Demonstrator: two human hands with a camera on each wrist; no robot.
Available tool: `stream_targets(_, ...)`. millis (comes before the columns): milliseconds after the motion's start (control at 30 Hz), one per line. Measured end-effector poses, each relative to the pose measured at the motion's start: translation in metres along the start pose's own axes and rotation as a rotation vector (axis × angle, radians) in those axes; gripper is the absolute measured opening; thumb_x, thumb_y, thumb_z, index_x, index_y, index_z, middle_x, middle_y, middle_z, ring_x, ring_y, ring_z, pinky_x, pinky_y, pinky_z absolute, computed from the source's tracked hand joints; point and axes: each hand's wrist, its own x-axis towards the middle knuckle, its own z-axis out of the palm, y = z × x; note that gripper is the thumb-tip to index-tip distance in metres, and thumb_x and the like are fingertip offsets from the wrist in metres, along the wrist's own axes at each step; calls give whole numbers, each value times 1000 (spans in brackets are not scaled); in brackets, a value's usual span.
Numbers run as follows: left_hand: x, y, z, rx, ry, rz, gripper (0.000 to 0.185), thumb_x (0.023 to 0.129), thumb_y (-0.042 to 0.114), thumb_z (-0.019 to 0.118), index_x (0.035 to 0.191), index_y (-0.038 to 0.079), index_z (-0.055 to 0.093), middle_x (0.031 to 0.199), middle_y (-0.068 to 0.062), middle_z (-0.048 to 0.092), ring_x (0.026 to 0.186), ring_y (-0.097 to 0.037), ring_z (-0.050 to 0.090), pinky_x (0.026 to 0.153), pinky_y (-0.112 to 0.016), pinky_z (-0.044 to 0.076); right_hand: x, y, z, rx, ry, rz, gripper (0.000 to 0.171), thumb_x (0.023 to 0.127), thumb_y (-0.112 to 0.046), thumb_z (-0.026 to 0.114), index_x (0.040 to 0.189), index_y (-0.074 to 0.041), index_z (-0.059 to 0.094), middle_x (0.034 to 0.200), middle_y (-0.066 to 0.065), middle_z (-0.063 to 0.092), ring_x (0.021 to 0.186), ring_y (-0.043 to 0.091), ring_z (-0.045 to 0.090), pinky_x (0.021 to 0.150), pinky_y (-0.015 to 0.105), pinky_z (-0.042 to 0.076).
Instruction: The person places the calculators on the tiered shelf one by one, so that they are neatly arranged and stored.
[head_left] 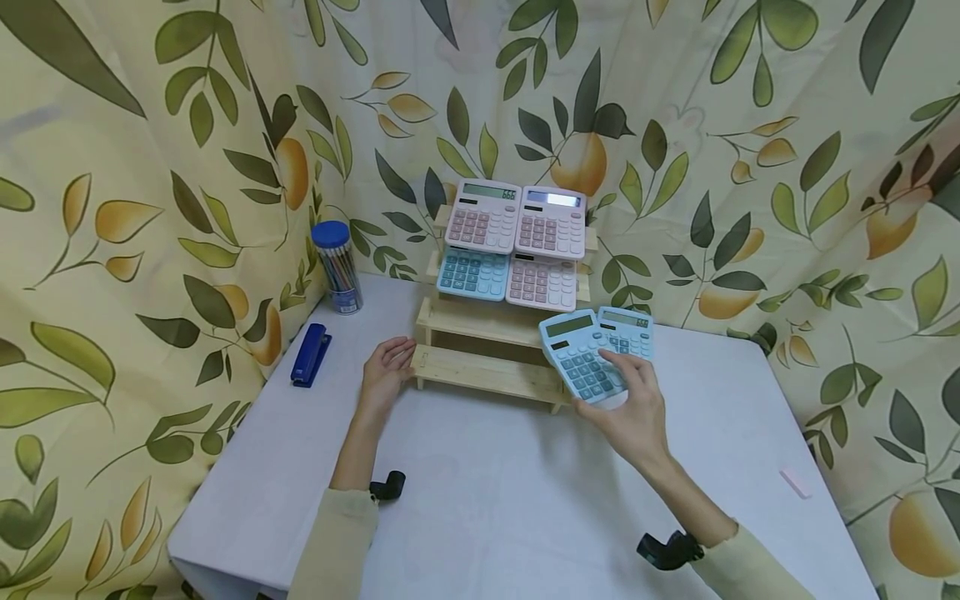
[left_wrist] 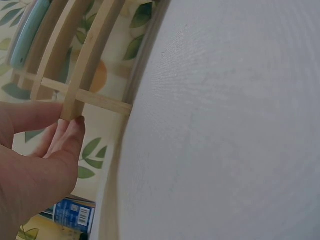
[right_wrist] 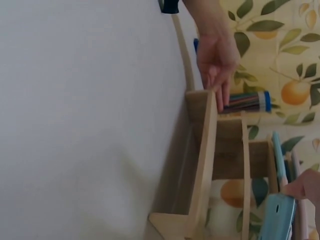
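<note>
My left hand [head_left: 386, 379] is at the left end of the wooden tiered rack [head_left: 487, 375]. In the left wrist view its thumb and fingers pinch the end of the lowest step. My right hand [head_left: 633, 417] grips a blue calculator [head_left: 566, 346] tilted in front of the rack's right end. A second blue calculator [head_left: 637, 322] shows behind it, partly covered; I cannot tell whether the hand holds that too. Two pink calculators [head_left: 482, 215] stand side by side on the top step. Below them are another blue calculator [head_left: 472, 273] and a pink calculator [head_left: 542, 283].
Left of the rack stands a clear jar of pencils [head_left: 341, 271] with a blue lid. A dark blue stapler [head_left: 311, 355] lies in front of it. A small pink bar [head_left: 795, 483] lies at the white table's [head_left: 480, 508] right. Leaf-patterned curtains [head_left: 675, 100] surround the table.
</note>
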Motion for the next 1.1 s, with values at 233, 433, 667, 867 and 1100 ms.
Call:
stream_targets(233,0,0,-1,5,-6,4,63,87,-30,52,145,-6,46,146,-24,54,142,-33,51,116,-29,45,2,-4,6,12,-16,-2,84,69,-17,96,145,-11,59,138,19,46,128,42,49,101,56,46)
stream_targets(433,0,0,0,4,-3,-2,62,86,-30,52,144,-6,47,146,-24,55,141,-33,52,115,-29,46,6,-9,11,16,-29,-12,85,68,-17,97,144,-11,60,138,19,46,128,41,50,103,56,47)
stream_targets(667,0,0,0,2,-4,-2,63,86,-30,52,145,-7,45,147,-26,54,142,-35,50,115,-30,46,9,-14,17,36,-36,-10,84,68,-14,96,144,-11,59,137,19,46,124,41,52,99,50,46)
stream_targets(867,1,0,-1,-4,-14,11,63,86,-31,52,145,-9,45,147,-28,53,143,-36,50,115,-30,46,11,-15,23,42,-41,-6,86,68,-13,96,145,-12,59,136,18,46,124,40,51,99,48,45)
stream_targets(1100,0,0,-1,11,-13,11,63,86,-31,51,145,-9,45,147,-27,53,143,-36,49,116,-30,46,14,-18,29,43,-48,-18,85,69,-16,96,146,-11,59,135,19,46,123,40,51,100,50,46)
